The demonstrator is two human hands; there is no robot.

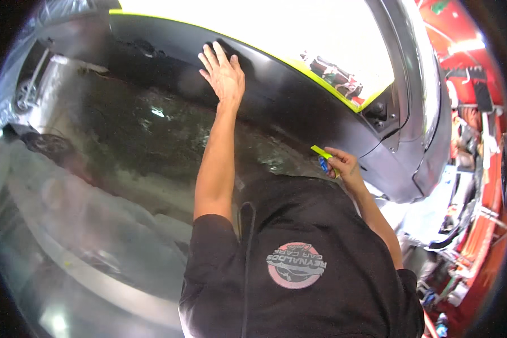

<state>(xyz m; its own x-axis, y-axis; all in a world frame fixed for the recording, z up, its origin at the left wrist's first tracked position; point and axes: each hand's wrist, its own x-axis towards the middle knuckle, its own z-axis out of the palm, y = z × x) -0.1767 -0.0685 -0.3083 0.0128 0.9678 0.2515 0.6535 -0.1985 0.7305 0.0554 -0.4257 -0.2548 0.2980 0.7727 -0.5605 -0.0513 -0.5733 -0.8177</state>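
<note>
My left hand [224, 79] lies with spread fingers on the dark matte car door panel [276, 87], just below its upper edge. A strip of yellow-green masking tape [269, 52] runs along that edge and turns a corner at the right, near the mirror mount [381, 111]. The bright area above the tape is washed out. In my right hand [346, 166], lower and to the right, is a roll of masking tape [324, 164] with a blue core. A short yellow-green end sticks out from the roll. My fingers hide part of it.
Another vehicle's glossy surface [96, 225] fills the lower left, with a dark, wet-looking floor [152, 129] between. A car wheel [26, 94] shows at the far left. Along the right stands a red cabinet or wall [462, 48] with cluttered tools and supplies.
</note>
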